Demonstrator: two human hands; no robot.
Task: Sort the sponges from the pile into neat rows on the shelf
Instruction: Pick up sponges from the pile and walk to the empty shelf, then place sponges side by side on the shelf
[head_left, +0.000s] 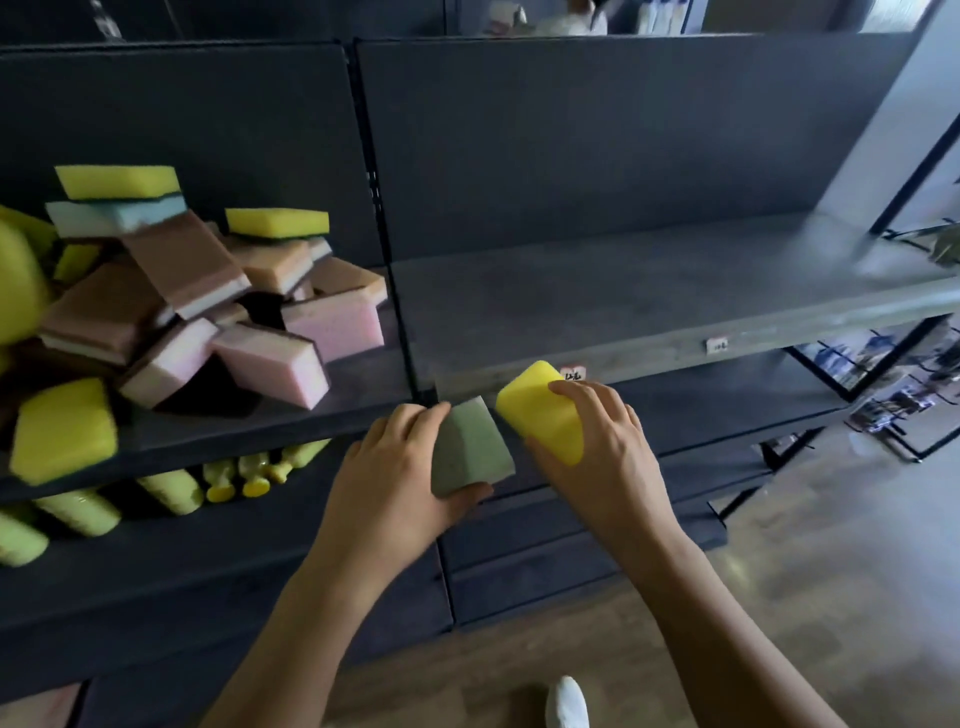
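The left hand (400, 467) grips a green sponge (470, 447) and the right hand (597, 441) a yellow sponge (540, 410), both just before the shelf (623, 291); the pile (171, 291) lies left; sponges look light, soft and squashy, best held gently across the long sides.

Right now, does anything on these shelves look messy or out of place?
Yes. The sponges on the left shelf lie in a jumbled heap, tilted and leaning on each other at all angles instead of in rows. Nothing looks spilled or damaged.
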